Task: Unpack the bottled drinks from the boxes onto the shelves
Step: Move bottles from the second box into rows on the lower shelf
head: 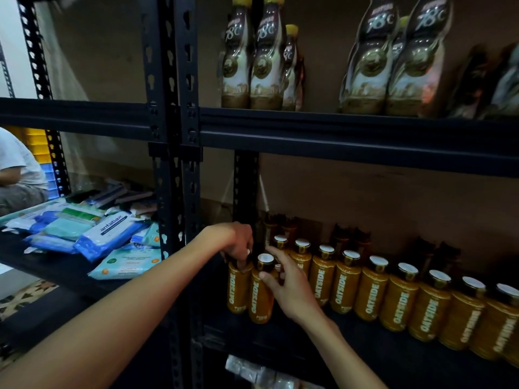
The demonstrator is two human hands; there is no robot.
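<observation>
A long row of yellow Oatside bottles (401,299) with white caps stands on the lower black shelf (351,341), running from the middle to the right edge. My left hand (238,242) grips the top of the leftmost yellow bottle (237,290), its cap hidden under my fingers. My right hand (289,287) holds the second yellow bottle (259,299) beside it, thumb on its neck and fingers behind it. Darker brown bottles (344,237) stand in a row behind the yellow ones.
Brown 78°C bottles (262,66) stand on the upper shelf (337,130). Black rack posts (174,164) rise left of my hands. The left rack holds packs of wet wipes (106,237). A person in a white shirt (16,169) sits at the far left. Plastic-wrapped goods (261,374) lie below.
</observation>
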